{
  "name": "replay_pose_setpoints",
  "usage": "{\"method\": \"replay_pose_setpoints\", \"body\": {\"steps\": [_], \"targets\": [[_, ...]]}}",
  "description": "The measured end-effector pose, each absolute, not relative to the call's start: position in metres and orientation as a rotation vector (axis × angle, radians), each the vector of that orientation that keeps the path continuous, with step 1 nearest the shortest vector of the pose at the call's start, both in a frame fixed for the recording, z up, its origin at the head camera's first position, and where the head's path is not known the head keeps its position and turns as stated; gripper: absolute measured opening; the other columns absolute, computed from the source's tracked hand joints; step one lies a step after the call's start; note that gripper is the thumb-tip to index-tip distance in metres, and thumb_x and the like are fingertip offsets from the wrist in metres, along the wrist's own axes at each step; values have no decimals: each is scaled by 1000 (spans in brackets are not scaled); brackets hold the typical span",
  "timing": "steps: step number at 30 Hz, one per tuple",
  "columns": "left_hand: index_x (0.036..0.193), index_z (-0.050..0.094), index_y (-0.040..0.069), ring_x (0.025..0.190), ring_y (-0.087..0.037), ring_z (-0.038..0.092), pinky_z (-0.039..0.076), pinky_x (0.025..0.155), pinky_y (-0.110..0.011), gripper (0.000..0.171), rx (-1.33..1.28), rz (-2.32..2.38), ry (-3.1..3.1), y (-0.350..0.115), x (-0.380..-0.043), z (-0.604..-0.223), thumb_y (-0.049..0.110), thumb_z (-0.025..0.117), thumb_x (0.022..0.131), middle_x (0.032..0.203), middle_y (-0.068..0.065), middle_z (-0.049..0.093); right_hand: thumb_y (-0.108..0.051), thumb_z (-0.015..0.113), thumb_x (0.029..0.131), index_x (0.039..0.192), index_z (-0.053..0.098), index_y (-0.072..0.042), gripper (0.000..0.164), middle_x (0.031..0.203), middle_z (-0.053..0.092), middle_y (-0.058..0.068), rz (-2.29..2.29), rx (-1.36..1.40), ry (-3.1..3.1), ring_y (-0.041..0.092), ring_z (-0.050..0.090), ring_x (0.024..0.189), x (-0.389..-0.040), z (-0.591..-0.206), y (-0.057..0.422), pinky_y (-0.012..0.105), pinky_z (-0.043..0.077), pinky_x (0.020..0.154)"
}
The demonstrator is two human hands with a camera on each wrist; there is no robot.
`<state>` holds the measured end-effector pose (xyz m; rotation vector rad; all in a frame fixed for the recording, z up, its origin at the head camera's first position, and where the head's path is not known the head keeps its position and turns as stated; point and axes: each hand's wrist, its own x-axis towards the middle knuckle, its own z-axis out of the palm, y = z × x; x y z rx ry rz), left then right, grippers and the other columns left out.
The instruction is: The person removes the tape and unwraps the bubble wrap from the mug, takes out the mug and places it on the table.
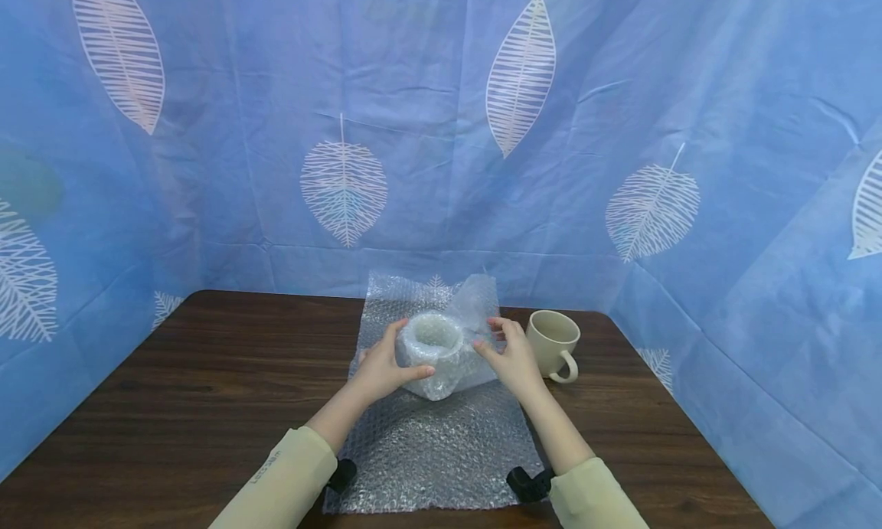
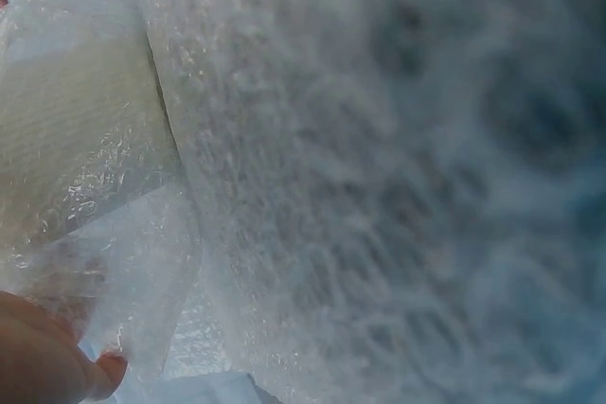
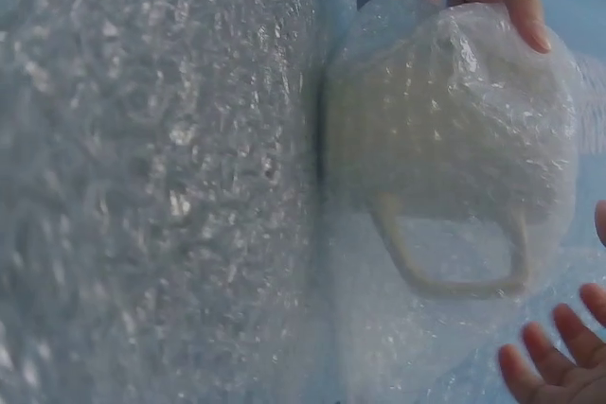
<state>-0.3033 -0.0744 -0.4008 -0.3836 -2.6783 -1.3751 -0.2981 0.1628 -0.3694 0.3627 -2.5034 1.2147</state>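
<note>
A beige mug wrapped in bubble wrap stands on a flat bubble wrap sheet; its handle shows through the wrap in the right wrist view. My left hand holds the wrapped mug from the left, thumb at the front and fingers toward the back. On its other side, my right hand is beside the loose flap of wrap, fingers spread and slightly bent. In the right wrist view these right fingers appear apart from the mug. The left wrist view is mostly filled by blurred bubble wrap.
A bare beige mug stands just right of my right hand, handle toward the front. The dark wooden table extends to both sides. A blue leaf-patterned cloth hangs behind and around it.
</note>
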Motion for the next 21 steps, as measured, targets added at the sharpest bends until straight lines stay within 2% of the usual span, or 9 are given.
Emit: {"method": "replay_pose_setpoints", "body": {"steps": [7,16,19,21], "targets": [[152,23,14,128,-40,41,7,106,-64,107,-390,-1351,-2705,-75,-303,-397,56,79,71,144,-19,42,-32,69,90,129,56,0,52,123,59,17,1153,369,-2628,34,54,114,-297,-374,157,48,48,88],[152,24,12,131,-41,38,8,105,-67,112,-393,-1382,-2732,-76,-309,-391,61,79,67,147,-17,38,-28,67,92,131,57,-1,49,128,57,20,1131,384,-2659,36,53,116,-297,-375,154,48,48,88],[152,23,13,132,-46,32,17,102,-69,111,-416,-1422,-2752,-79,-310,-390,61,78,68,148,-19,35,-26,67,92,130,57,1,48,127,57,21,1127,393,-2656,37,54,115,-296,-375,153,48,49,87],[151,23,13,134,-45,29,24,101,-67,104,-448,-1466,-2757,-83,-311,-388,58,76,73,150,-18,32,-24,67,92,129,58,2,47,126,57,22,1124,401,-2652,38,54,115,-295,-375,152,49,49,86]]}}
